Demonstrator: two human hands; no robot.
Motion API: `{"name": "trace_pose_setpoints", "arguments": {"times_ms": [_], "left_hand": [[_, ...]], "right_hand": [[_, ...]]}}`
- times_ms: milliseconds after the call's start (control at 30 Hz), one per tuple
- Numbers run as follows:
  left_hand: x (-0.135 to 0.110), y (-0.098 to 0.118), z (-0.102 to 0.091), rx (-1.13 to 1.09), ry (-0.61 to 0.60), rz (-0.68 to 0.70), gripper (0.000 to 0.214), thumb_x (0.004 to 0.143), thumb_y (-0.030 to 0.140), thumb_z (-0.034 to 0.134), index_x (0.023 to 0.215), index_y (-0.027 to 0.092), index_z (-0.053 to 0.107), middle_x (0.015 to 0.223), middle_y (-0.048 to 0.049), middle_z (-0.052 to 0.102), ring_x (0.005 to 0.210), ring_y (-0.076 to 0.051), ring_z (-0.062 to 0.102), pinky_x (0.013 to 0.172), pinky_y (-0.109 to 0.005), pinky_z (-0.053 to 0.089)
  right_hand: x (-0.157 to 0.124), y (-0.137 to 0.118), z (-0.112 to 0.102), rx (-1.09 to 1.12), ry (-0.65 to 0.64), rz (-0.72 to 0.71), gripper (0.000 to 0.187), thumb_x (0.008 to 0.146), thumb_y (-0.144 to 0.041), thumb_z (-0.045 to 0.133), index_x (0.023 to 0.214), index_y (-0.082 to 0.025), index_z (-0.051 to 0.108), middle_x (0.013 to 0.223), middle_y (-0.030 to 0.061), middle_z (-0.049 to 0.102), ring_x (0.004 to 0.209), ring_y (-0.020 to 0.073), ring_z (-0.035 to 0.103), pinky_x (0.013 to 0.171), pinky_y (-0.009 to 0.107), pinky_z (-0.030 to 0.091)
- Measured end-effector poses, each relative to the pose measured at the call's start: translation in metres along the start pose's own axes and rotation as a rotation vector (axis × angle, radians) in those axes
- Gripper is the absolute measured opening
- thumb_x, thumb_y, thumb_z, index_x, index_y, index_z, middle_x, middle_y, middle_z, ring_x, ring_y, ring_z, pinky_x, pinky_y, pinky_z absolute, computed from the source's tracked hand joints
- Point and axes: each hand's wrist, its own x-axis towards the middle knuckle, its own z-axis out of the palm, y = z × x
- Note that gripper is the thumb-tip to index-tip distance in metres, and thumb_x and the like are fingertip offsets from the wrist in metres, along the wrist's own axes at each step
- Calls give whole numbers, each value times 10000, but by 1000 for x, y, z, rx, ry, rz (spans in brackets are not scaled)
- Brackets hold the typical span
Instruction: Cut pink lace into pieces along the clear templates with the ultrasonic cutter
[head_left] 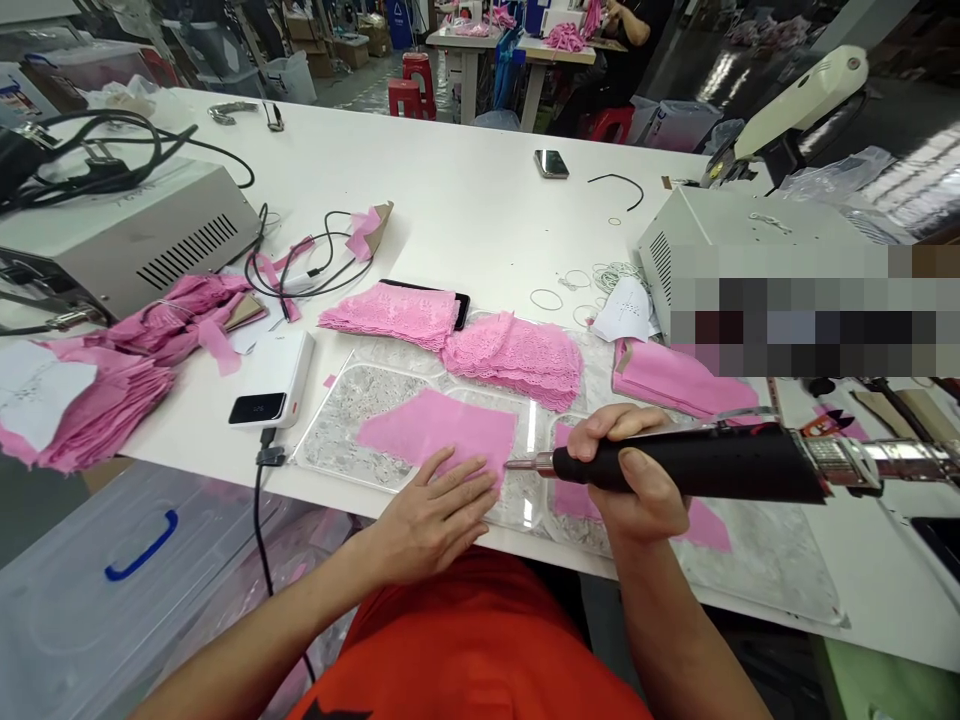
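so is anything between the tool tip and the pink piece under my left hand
Nothing visible: the tool in the right hand has its tip at the right edge of the pink piece, pressed by the left hand.

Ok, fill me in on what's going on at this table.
A person's left hand lies flat on a pink fabric piece spread over a clear plastic sheet at the near edge of the white table. The right hand grips a black handheld tool, its metal tip pointing at the fabric's right edge, close to the left fingertips. Stacks of pink lace sit just behind, and a white power bank lies to the left.
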Motion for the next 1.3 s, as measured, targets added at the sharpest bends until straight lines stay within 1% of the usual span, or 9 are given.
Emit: {"name": "trace_pose_setpoints", "arguments": {"times_ms": [100, 167, 300, 400, 500, 633, 767, 1033, 1300], "left_hand": [[0, 0, -2, -5, -2, 1, 326, 954, 198, 480, 1268, 138, 544, 1263, -93, 635, 1306, -221, 479, 1165, -466, 268], [2, 0, -4, -16, 9, -2, 315, 950, 192, 487, 1254, 139, 553, 1250, -94, 642, 1296, -225, 489, 1158, -467, 283], [13, 5, -4, -37, 53, 0, 269, 930, 175, 523, 1188, 136, 584, 1201, -94, 666, 1277, -234, 505, 1135, -460, 321], [32, 11, 6, -21, 94, 0, 239, 924, 141, 518, 1149, 130, 598, 1167, -88, 680, 1247, -231, 529, 1120, -452, 338], [54, 17, 22, 17, 94, -35, 239, 940, 146, 484, 1145, 142, 606, 1175, -82, 674, 1221, -225, 546, 1107, -446, 348], [75, 23, 41, 55, 70, -74, 253, 961, 199, 449, 1146, 157, 617, 1237, -87, 644, 1233, -241, 533, 1105, -467, 341], [80, 25, 52, 69, 51, -102, 266, 961, 246, 457, 1160, 172, 617, 1257, -79, 634, 1261, -256, 505, 1125, -503, 298], [80, 24, 54, 56, -27, -118, 293, 966, 285, 458, 1214, 191, 583, 1318, -79, 589, 1325, -239, 433, 1155, -500, 231], [80, 25, 53, 57, -54, -115, 303, 973, 289, 434, 1220, 187, 576, 1329, -81, 577, 1336, -255, 415, 1142, -516, 248]], "right_hand": [[1, 0, 1, 0, -5, 0, 85, 728, -271, 595, 788, -211, 590, 749, -8, 582, 538, 104, 539, 504, 286, 476], [4, -4, 0, 9, 19, -1, 91, 719, -265, 586, 789, -206, 592, 748, -6, 580, 534, 104, 541, 500, 285, 474], [16, -23, -15, -26, 182, -76, 113, 685, -244, 546, 769, -187, 595, 746, 4, 567, 519, 103, 529, 488, 289, 463], [28, -37, -34, -85, 283, -140, 110, 653, -222, 531, 735, -177, 590, 730, 2, 561, 515, 101, 523, 505, 289, 457], [37, -41, -49, -95, 326, -139, 109, 637, -214, 539, 727, -175, 587, 729, -3, 565, 515, 98, 527, 530, 289, 458], [38, -32, -55, -85, 294, -110, 111, 667, -226, 560, 765, -185, 590, 778, -5, 587, 533, 102, 549, 562, 301, 470], [34, -19, -54, -79, 250, -113, 115, 710, -238, 586, 817, -197, 598, 835, -5, 594, 574, 107, 575, 585, 305, 475], [33, -7, -57, -58, 196, -133, 120, 752, -229, 584, 870, -222, 603, 884, -7, 609, 602, 104, 587, 638, 328, 500], [33, -1, -56, -71, 180, -127, 134, 755, -249, 601, 887, -228, 604, 891, -6, 611, 598, 105, 583, 632, 329, 486]]}}
